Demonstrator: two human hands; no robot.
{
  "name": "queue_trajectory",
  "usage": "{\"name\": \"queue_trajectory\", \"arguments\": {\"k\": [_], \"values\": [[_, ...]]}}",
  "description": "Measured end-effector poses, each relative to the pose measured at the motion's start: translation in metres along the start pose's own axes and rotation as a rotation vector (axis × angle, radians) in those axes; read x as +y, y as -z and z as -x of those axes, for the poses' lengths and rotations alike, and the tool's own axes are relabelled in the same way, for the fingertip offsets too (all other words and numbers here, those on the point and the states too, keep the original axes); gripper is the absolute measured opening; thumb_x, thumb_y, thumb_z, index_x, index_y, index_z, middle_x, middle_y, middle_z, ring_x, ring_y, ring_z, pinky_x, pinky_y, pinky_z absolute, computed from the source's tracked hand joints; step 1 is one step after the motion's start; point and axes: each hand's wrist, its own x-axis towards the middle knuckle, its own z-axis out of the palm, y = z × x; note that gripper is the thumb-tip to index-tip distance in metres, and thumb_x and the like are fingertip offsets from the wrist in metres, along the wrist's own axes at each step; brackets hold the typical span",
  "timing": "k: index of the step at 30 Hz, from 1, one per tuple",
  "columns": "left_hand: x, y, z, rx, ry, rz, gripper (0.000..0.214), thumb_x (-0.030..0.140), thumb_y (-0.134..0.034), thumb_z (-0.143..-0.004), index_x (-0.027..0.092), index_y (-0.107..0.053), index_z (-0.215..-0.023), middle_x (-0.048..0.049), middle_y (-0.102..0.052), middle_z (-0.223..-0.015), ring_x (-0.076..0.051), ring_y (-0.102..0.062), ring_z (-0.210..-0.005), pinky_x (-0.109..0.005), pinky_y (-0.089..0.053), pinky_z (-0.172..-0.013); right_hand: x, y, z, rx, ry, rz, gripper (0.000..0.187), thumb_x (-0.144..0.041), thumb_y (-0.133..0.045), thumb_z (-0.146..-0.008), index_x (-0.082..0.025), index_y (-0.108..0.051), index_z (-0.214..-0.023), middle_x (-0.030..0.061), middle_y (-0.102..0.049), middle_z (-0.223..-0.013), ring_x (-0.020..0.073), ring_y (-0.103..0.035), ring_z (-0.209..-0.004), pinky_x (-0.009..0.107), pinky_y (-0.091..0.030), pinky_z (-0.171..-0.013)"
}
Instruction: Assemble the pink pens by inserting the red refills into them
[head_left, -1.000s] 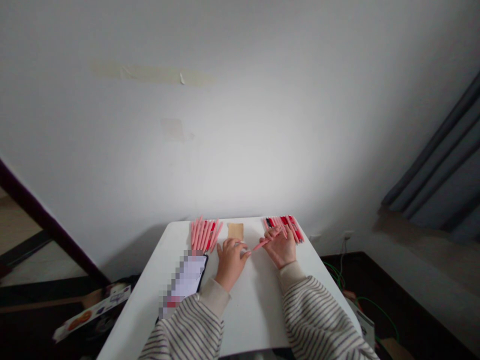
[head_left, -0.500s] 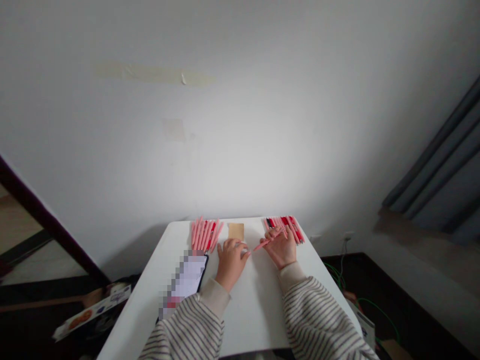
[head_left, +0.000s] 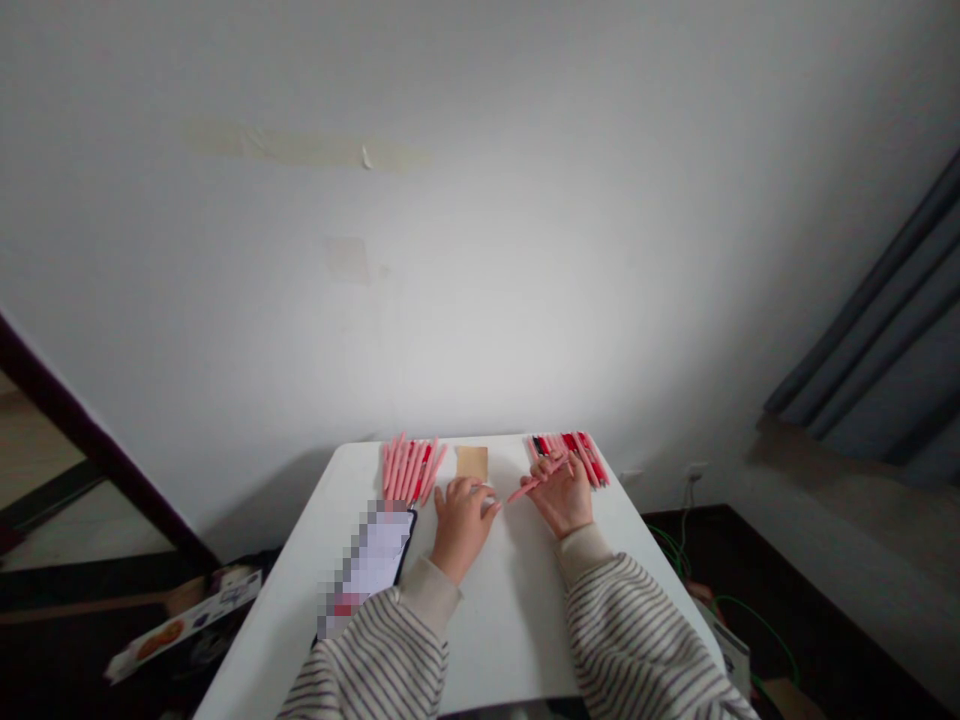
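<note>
My right hand (head_left: 564, 500) is turned partly palm up, with curled fingers closed on a pink pen (head_left: 523, 490). The pen slants, its lower end pointing left toward my other hand. My left hand (head_left: 460, 518) rests palm down near the middle of the white table (head_left: 510, 620), fingers bent and thumb pointing right. Something small and whitish (head_left: 488, 496) shows between its thumb and fingertips; its kind is unclear. Just beyond that hand lies a tan square (head_left: 472, 462), apparently paper. A spread of pink and red pens (head_left: 405, 470) sits left of it.
Behind my right hand lies another row of pink, red and dark pens (head_left: 596, 465). A phone (head_left: 382, 550) with a lit screen is left of my left forearm. A wall (head_left: 480, 300) rises behind the table. Green cables (head_left: 675, 550) run along the floor at right.
Almost nothing differs. The pen in my right hand has shifted very slightly, and my left hand stays in place.
</note>
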Motion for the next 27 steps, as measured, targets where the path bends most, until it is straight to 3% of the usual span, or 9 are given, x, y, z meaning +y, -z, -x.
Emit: {"name": "queue_trajectory", "arguments": {"k": [6, 12, 19, 27], "values": [[-0.0019, -0.0005, 0.0003, 0.004, -0.013, 0.002, 0.017, 0.034, -0.061, -0.08, 0.028, -0.068, -0.094, -0.0032, -0.064, -0.111, -0.023, -0.049, -0.113, -0.045, -0.027, -0.097, 0.0012, 0.001, -0.0012, -0.012, -0.012, -0.018, 0.018, -0.039, -0.049, -0.083, -0.024, -0.051, -0.072, -0.0073, -0.043, -0.058, 0.0099, -0.041, -0.052, 0.03, -0.042, -0.06], [-0.0033, -0.0016, -0.0003, 0.019, -0.022, 0.0, 0.017, 0.033, -0.063, -0.079, 0.029, -0.067, -0.094, -0.0024, -0.064, -0.11, -0.023, -0.049, -0.113, -0.045, -0.027, -0.098, 0.0018, 0.002, -0.0018, -0.022, -0.033, -0.061, 0.024, -0.047, -0.049, -0.085, -0.024, -0.053, -0.077, -0.0065, -0.045, -0.061, 0.01, -0.042, -0.054, 0.029, -0.041, -0.06], [-0.0038, -0.0024, -0.0006, 0.016, -0.015, -0.001, 0.016, 0.033, -0.062, -0.079, 0.029, -0.067, -0.094, -0.0023, -0.064, -0.11, -0.022, -0.049, -0.112, -0.044, -0.027, -0.098, 0.0016, 0.0029, -0.0037, -0.005, -0.015, -0.054, 0.017, -0.037, -0.047, -0.084, -0.024, -0.051, -0.074, -0.0076, -0.041, -0.058, 0.01, -0.04, -0.051, 0.03, -0.042, -0.059], [-0.0033, -0.0027, -0.0007, 0.016, -0.008, 0.0, 0.018, 0.032, -0.06, -0.081, 0.028, -0.066, -0.098, -0.0028, -0.062, -0.112, -0.023, -0.049, -0.114, -0.047, -0.027, -0.1, 0.002, 0.0054, -0.0056, -0.011, 0.008, -0.031, 0.023, -0.047, -0.048, -0.088, -0.025, -0.053, -0.079, -0.0069, -0.045, -0.062, 0.0099, -0.042, -0.053, 0.029, -0.043, -0.06]]}}
